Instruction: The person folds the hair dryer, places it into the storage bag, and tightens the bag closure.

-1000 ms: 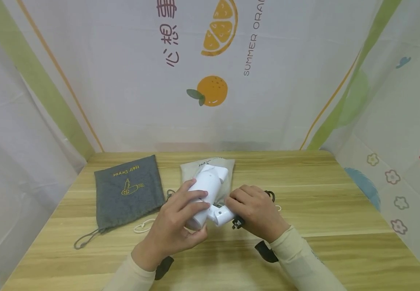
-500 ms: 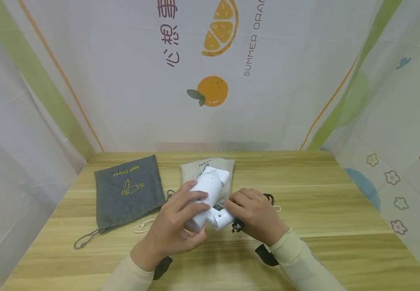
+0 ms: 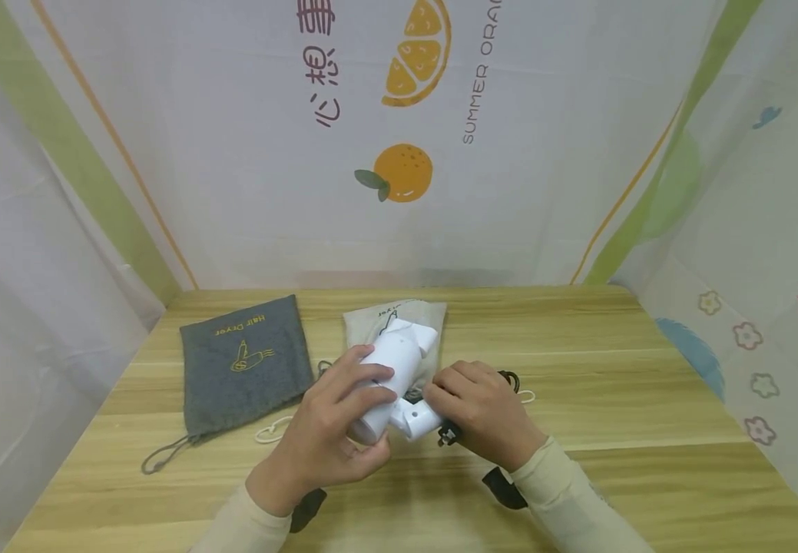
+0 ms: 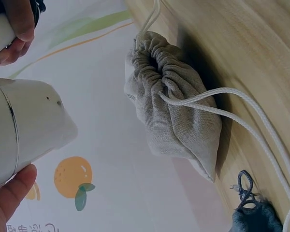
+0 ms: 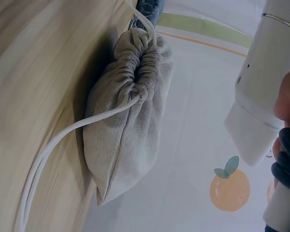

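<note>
A white hair dryer point(image 3: 402, 355) with a flat nozzle is held over the table. My left hand point(image 3: 335, 421) grips its barrel, fingers over the top and thumb beneath. My right hand point(image 3: 480, 405) grips the white handle point(image 3: 421, 419) together with a bundled black cord point(image 3: 512, 378), its plug point(image 3: 448, 433) poking out below the fingers. In the right wrist view the cord loops point(image 5: 286, 157) lie wrapped about the handle. Behind the dryer, a beige drawstring bag point(image 4: 179, 116) stands plump on the table with its mouth gathered; the dryer partly hides it in the head view.
A dark grey drawstring bag point(image 3: 246, 372) printed "Hair Dryer" lies flat at the left of the wooden table point(image 3: 613, 369). The beige bag's white string point(image 5: 63, 133) trails over the wood. Printed cloth curtains point(image 3: 246, 153) stand round the back and sides.
The dryer has tilted slightly, its nozzle shifting a little right and its handle moving a bit lower. Both hands keep their grips; the bags have not moved.
</note>
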`<state>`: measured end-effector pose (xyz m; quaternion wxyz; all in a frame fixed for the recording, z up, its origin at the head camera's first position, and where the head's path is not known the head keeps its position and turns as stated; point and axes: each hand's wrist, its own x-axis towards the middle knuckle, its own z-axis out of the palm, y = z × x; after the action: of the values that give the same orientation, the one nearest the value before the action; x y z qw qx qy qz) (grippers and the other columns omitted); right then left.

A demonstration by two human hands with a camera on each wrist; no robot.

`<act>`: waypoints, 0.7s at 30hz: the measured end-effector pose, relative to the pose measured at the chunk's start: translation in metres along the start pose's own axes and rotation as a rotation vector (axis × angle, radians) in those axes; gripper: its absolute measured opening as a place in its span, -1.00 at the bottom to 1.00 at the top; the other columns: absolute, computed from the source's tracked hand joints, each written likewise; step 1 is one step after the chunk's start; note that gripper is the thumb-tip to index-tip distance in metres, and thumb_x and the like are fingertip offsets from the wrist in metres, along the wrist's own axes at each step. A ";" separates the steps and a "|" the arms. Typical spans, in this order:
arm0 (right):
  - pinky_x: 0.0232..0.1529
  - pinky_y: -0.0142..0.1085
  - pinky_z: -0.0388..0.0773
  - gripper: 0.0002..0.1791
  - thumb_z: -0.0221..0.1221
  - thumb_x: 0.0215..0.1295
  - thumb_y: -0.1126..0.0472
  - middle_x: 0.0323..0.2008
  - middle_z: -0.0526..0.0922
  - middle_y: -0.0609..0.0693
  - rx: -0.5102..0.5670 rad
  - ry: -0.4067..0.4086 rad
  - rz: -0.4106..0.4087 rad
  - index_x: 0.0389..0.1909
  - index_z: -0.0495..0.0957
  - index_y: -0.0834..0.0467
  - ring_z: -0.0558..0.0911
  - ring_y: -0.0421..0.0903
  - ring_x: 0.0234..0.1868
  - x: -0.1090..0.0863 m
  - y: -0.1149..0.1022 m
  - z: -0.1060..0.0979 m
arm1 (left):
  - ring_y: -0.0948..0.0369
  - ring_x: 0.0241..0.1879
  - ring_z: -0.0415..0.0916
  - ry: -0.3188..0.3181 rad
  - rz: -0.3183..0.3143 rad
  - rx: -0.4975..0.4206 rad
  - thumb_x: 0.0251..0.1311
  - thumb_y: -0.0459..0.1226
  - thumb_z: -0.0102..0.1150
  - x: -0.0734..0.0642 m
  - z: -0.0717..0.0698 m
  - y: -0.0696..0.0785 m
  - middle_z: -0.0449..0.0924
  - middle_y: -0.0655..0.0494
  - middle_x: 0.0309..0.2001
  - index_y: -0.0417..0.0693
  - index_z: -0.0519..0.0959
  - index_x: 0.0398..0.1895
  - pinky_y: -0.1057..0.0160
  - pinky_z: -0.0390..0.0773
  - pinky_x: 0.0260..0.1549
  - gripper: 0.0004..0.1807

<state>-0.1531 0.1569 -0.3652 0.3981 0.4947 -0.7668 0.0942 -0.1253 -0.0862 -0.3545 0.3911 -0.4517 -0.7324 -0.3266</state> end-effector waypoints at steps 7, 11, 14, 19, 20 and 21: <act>-0.40 -0.26 0.52 -0.72 0.35 -0.07 0.39 -0.35 0.56 -0.11 0.004 -0.013 -0.010 -0.34 0.53 0.09 0.57 -0.10 -0.36 0.001 0.000 0.000 | -0.24 0.08 0.47 0.029 -0.006 -0.023 -0.41 -0.31 0.24 -0.003 0.002 -0.001 0.59 -0.04 -0.04 -0.07 0.62 -0.23 -0.17 0.56 -0.02 -0.55; -0.41 -0.27 0.52 -0.72 0.37 -0.06 0.38 -0.35 0.56 -0.11 0.001 -0.029 -0.003 -0.35 0.53 0.09 0.57 -0.10 -0.36 0.000 -0.002 0.000 | -0.24 0.10 0.47 0.020 -0.017 -0.023 -0.39 -0.30 0.24 -0.004 0.003 -0.001 0.59 -0.02 -0.03 -0.06 0.62 -0.24 -0.17 0.55 -0.01 -0.56; -0.42 -0.28 0.51 -0.72 0.38 -0.06 0.38 -0.35 0.55 -0.11 0.002 -0.045 0.003 -0.36 0.52 0.08 0.56 -0.11 -0.37 0.000 -0.003 0.001 | -0.24 0.10 0.47 0.013 -0.023 -0.022 -0.40 -0.30 0.24 -0.005 0.002 -0.001 0.59 -0.02 -0.03 -0.06 0.62 -0.24 -0.18 0.55 -0.01 -0.56; -0.42 -0.28 0.51 -0.71 0.39 -0.08 0.37 -0.36 0.55 -0.12 0.002 -0.050 0.005 -0.36 0.52 0.07 0.56 -0.11 -0.36 0.000 -0.004 0.000 | -0.24 0.10 0.47 0.010 -0.017 -0.022 -0.39 -0.29 0.24 -0.005 0.001 -0.001 0.59 -0.01 -0.03 -0.05 0.62 -0.24 -0.18 0.54 0.01 -0.57; -0.41 -0.28 0.52 -0.71 0.39 -0.08 0.37 -0.36 0.55 -0.12 0.003 -0.049 0.006 -0.35 0.52 0.07 0.56 -0.11 -0.36 0.000 -0.004 0.000 | -0.24 0.10 0.47 0.008 -0.018 -0.023 -0.39 -0.29 0.24 -0.005 0.001 -0.001 0.59 -0.01 -0.03 -0.05 0.61 -0.24 -0.17 0.54 0.01 -0.57; -0.40 -0.28 0.52 -0.71 0.40 -0.08 0.37 -0.36 0.55 -0.12 0.003 -0.048 0.005 -0.35 0.52 0.07 0.56 -0.11 -0.35 0.001 -0.004 0.000 | -0.24 0.10 0.47 0.007 -0.019 -0.023 -0.39 -0.29 0.24 -0.004 0.001 -0.001 0.59 -0.01 -0.03 -0.05 0.61 -0.24 -0.17 0.54 0.02 -0.57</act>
<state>-0.1499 0.1546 -0.3657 0.3786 0.4955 -0.7772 0.0841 -0.1248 -0.0879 -0.3588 0.3854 -0.4479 -0.7315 -0.3403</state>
